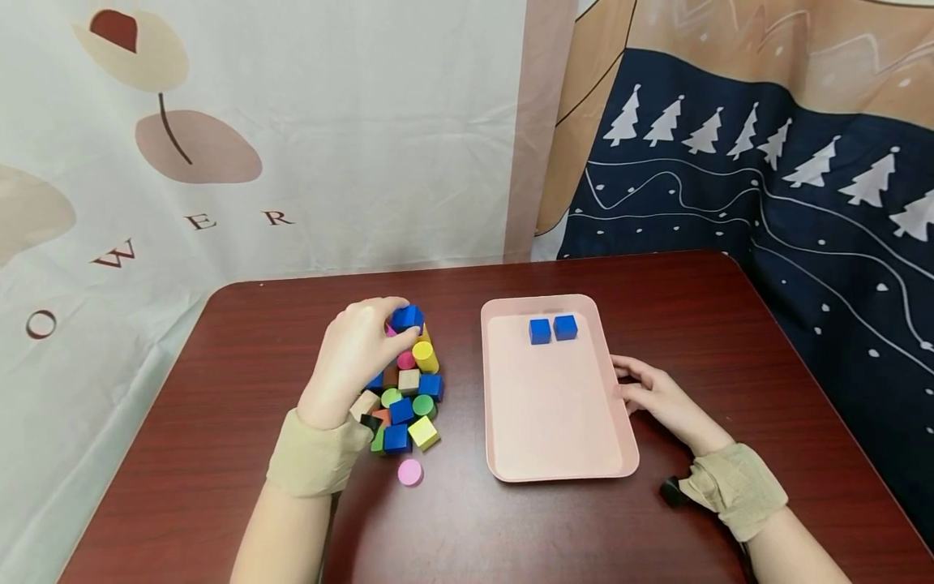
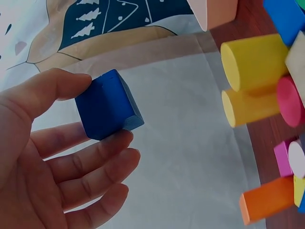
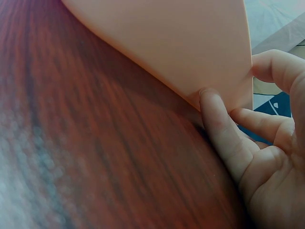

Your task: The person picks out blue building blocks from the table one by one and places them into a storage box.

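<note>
My left hand (image 1: 357,345) pinches a blue cube (image 2: 108,105) between thumb and fingers, above the far end of a group of coloured blocks. Its lower fingers are half bent in the left wrist view. At the right, a pink tray (image 1: 558,414) lies on the table with two blue cubes, a left cube (image 1: 539,331) and a right cube (image 1: 565,328), near its far edge. My right hand (image 1: 660,397) touches the tray's right side. In the right wrist view its thumb (image 3: 214,112) rests against the tray's outer wall, and other fingertips meet the rim.
Left of the tray lie several blocks, among them a yellow cylinder (image 1: 425,357), a green cylinder (image 1: 424,406) and a blue cube (image 1: 397,439). A pink disc (image 1: 410,472) lies nearest. The dark red table (image 1: 452,527) ends at hanging cloths (image 1: 379,162) behind.
</note>
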Action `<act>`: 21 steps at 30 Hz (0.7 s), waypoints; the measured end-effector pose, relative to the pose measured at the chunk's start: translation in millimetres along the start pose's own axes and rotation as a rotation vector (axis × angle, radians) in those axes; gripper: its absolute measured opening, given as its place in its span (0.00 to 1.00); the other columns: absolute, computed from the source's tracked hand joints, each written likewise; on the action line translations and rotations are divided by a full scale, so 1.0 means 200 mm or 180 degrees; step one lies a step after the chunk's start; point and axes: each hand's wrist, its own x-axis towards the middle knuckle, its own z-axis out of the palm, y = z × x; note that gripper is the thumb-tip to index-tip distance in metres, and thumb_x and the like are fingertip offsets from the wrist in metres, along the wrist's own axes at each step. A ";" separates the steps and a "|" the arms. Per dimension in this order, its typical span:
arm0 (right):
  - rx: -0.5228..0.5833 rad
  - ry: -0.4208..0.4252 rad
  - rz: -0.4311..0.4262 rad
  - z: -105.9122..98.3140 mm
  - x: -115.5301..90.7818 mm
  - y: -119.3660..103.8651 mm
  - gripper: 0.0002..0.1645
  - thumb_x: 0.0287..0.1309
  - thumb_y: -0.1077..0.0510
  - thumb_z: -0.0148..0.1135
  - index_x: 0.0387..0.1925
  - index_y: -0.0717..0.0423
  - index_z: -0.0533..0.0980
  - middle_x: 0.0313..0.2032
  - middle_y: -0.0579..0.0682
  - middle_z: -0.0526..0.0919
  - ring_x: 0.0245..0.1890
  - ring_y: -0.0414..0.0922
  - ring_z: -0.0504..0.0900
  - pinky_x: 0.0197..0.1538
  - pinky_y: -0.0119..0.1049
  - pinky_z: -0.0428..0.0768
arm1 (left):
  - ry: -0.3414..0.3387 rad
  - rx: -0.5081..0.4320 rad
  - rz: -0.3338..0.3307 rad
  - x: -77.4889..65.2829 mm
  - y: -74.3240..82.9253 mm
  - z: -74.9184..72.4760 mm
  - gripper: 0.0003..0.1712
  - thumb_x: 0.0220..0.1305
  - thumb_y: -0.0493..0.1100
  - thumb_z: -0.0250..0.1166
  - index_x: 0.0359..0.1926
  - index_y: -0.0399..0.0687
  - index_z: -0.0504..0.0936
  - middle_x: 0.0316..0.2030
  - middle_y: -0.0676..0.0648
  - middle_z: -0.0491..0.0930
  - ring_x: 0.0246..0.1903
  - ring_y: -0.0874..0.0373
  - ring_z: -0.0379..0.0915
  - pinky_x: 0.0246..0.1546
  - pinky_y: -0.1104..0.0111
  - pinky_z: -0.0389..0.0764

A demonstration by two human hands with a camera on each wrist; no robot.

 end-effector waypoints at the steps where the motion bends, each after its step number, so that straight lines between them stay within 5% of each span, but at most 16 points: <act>1: -0.0003 -0.0001 0.0001 0.00 0.00 0.00 0.29 0.61 0.65 0.53 0.63 0.65 0.58 0.50 0.67 0.69 0.32 0.52 0.80 0.31 0.45 0.80 | 0.0000 -0.0003 0.0016 0.01 0.01 0.00 0.22 0.55 0.51 0.65 0.48 0.46 0.77 0.39 0.46 0.79 0.34 0.53 0.72 0.30 0.58 0.76; 9: -0.0022 -0.0007 0.0002 0.00 0.00 0.00 0.30 0.61 0.65 0.54 0.63 0.65 0.58 0.49 0.66 0.69 0.32 0.52 0.80 0.31 0.45 0.80 | -0.0064 -0.0056 0.0080 0.07 0.05 0.06 0.18 0.55 0.50 0.65 0.45 0.47 0.78 0.32 0.50 0.77 0.25 0.57 0.68 0.22 0.65 0.72; 21: -0.0100 -0.0032 -0.0081 -0.01 0.00 0.00 0.29 0.61 0.66 0.53 0.62 0.68 0.57 0.48 0.68 0.69 0.31 0.51 0.80 0.30 0.44 0.80 | -0.0068 -0.0136 0.0266 0.17 0.13 0.16 0.16 0.54 0.49 0.64 0.42 0.48 0.78 0.31 0.51 0.76 0.25 0.57 0.68 0.23 0.66 0.72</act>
